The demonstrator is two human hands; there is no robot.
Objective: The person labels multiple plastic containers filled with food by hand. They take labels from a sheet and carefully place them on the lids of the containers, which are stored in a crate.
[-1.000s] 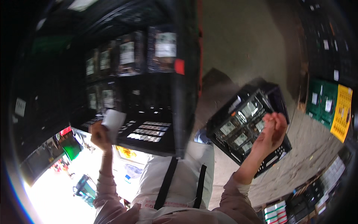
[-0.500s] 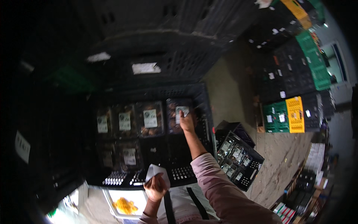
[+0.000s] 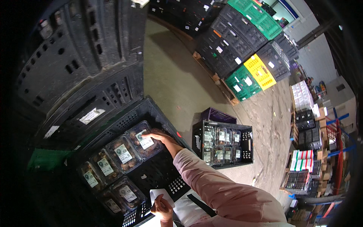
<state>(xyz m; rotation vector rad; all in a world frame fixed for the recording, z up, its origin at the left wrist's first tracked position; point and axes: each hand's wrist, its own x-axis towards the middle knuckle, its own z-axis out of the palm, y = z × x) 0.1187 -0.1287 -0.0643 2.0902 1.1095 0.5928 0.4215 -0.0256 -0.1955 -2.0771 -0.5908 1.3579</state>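
Note:
My right hand (image 3: 163,137) is at the end punnet in the back row of a black plastic crate (image 3: 160,113). Its thumb lies on the white label of that clear plastic punnet (image 3: 146,148), and its fingers curl at the side, partly hidden. Brown, lumpy contents show through the lid. Beside it in the row sit more labelled punnets (image 3: 123,152), with two others (image 3: 127,193) in the near row. At the crate's near edge, my left hand (image 3: 162,209) is closed on a curled piece of white paper (image 3: 155,193).
Tall black crates (image 3: 94,72) rise behind the work crate. On the floor to the right stands another black crate of labelled punnets (image 3: 223,162), against a purple crate (image 3: 219,115). Farther off are pallet stacks with green (image 3: 242,84) and yellow crates (image 3: 261,72), and shelving (image 3: 336,151).
The view has swung to the right and brightened, showing more floor and shelving. My right hand stays at the same punnet, and my left hand still holds the white paper.

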